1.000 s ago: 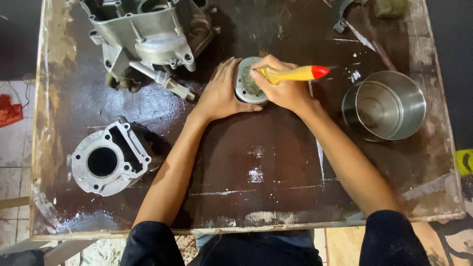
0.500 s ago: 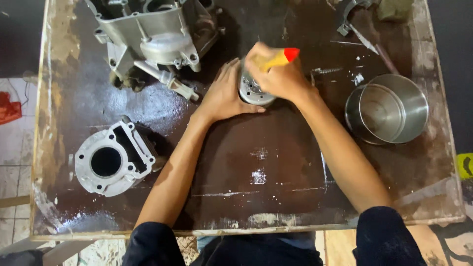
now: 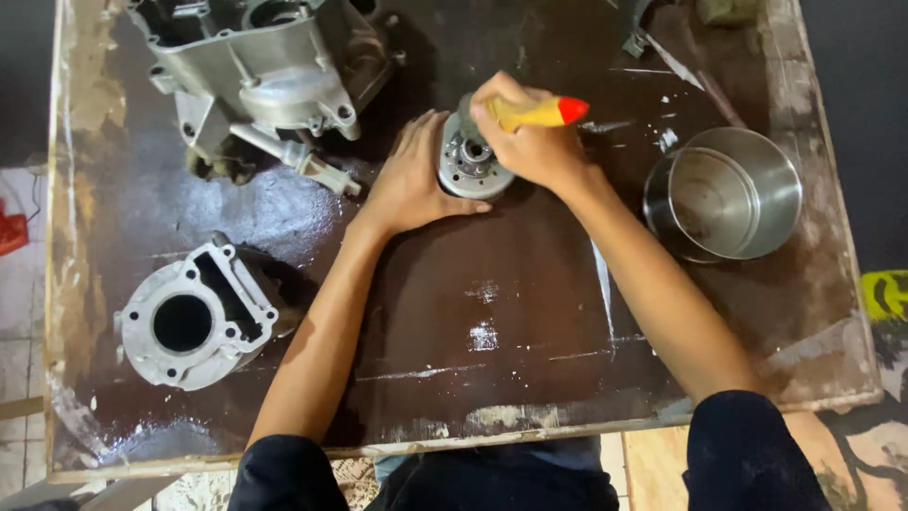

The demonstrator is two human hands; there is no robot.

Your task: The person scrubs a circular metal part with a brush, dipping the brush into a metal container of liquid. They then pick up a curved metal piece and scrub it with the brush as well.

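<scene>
A round metal part (image 3: 470, 161) is steadied on the counter (image 3: 530, 312) by the left hand (image 3: 413, 180), fingers spread; a yellow-handled brush (image 3: 539, 113) is gripped in the right hand (image 3: 530, 147), fingers curled tight.

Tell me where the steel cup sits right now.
In the head view the steel cup lies tipped on the table's right side, just right of the right hand holding the brush.

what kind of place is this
Most likely a small engine or motorcycle repair workshop. A grimy, oil-wet workbench carries an engine crankcase and a cylinder block, and the hands work a round metal part with a yellow-handled brush.
</scene>
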